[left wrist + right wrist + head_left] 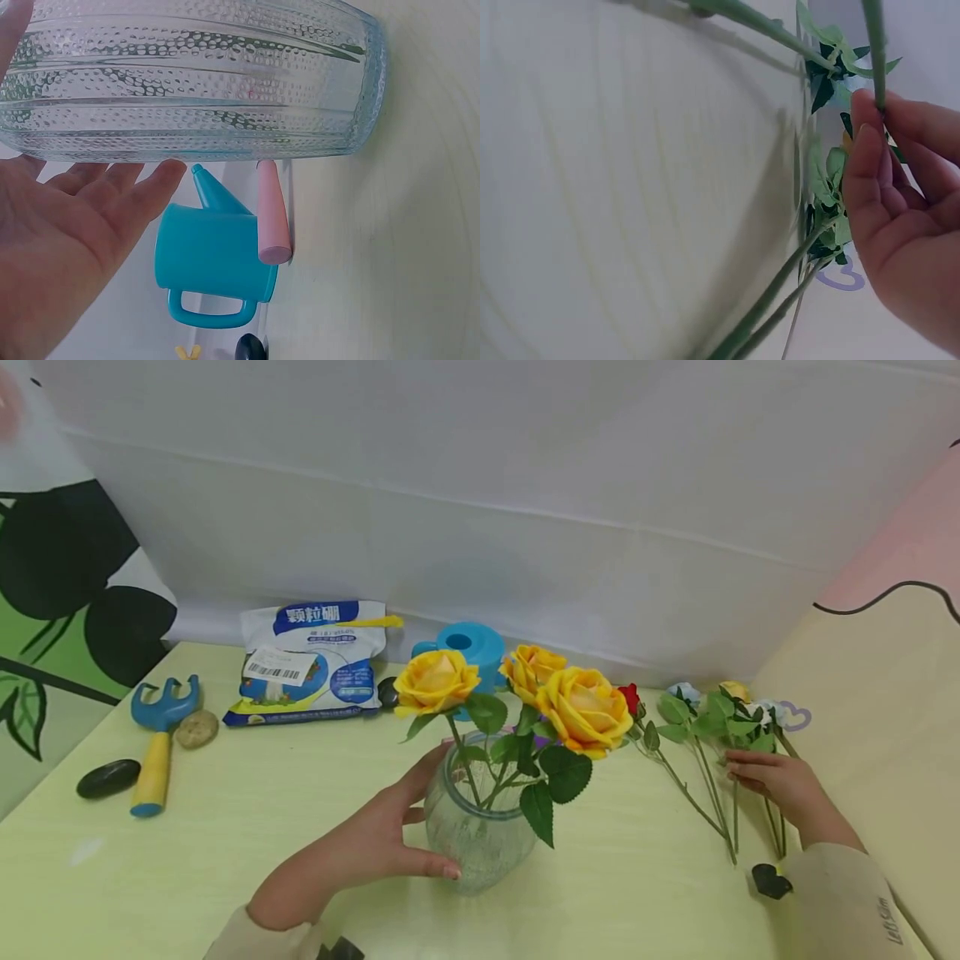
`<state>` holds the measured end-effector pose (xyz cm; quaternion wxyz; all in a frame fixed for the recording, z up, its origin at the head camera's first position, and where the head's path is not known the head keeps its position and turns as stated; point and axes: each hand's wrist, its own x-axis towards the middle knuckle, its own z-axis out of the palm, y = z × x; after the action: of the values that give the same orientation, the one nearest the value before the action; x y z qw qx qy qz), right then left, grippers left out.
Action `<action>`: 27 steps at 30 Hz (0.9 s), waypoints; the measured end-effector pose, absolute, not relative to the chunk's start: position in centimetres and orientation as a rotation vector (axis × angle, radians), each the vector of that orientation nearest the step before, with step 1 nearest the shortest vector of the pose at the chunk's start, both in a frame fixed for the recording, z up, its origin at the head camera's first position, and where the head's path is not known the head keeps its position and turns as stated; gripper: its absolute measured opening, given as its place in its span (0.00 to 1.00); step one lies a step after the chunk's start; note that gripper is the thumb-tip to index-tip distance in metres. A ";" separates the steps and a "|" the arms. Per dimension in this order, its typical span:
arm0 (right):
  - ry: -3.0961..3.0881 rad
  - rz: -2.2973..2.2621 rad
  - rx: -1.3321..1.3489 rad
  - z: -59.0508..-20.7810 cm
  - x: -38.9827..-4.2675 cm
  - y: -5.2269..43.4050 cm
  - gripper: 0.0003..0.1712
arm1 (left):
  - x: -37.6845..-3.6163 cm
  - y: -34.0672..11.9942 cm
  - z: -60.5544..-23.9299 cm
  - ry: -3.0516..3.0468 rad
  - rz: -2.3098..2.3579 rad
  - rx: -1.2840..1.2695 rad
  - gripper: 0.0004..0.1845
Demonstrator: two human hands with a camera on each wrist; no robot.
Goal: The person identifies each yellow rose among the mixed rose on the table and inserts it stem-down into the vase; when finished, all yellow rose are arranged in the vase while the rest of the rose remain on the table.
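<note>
My left hand [390, 835] holds the side of a clear textured glass vase [483, 856], thumb at the front and fingers behind. Three yellow roses [587, 710] with green leaves stand in the vase, leaning outward. At the right, my right hand [776, 781] pinches a green flower stem [876, 60] between thumb and fingers; hand and leaves hide which bloom it carries. Around that hand lie a red rose [630, 699], pale blue flowers [682, 693] and a yellow bloom [735, 691], their stems pointing toward me.
Behind the vase stand a blue watering can [480, 647] and a pink-handled tool [274, 225]. A fertilizer bag [311, 668] leans by the back wall. To the left lie a hand rake [153, 760], a tan stone [197, 729] and a black stone [108, 778].
</note>
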<state>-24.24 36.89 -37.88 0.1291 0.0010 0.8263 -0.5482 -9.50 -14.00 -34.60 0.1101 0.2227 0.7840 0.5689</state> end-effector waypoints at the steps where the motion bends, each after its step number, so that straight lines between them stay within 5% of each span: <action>1: 2.394 -1.615 -0.004 -37.8 -24.2 37.0 0.20 | -9.5 -14.0 -34.6 2.303 1.671 0.652 0.60; 4: 2.376 -1.698 -0.026 -37.7 -24.1 37.1 0.14 | -9.6 -14.0 -34.6 2.304 1.668 0.649 0.60; 9: 2.410 -1.775 -0.042 -37.3 -23.3 35.7 0.22 | -9.5 -14.0 -34.6 2.302 1.672 0.648 0.59; 13: 2.287 -2.062 -0.077 -36.3 -21.9 33.0 0.16 | -9.5 -14.0 -34.6 2.280 1.679 0.622 0.59; 27: 1.573 -3.127 -0.624 -27.2 -12.4 19.3 0.09 | -9.5 -14.0 -34.5 2.275 1.680 0.618 0.59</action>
<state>-12.38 19.34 -27.17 -0.2056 -0.1718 0.4329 -0.8607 -9.50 -13.99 -34.52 0.1232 0.2119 0.7800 0.5758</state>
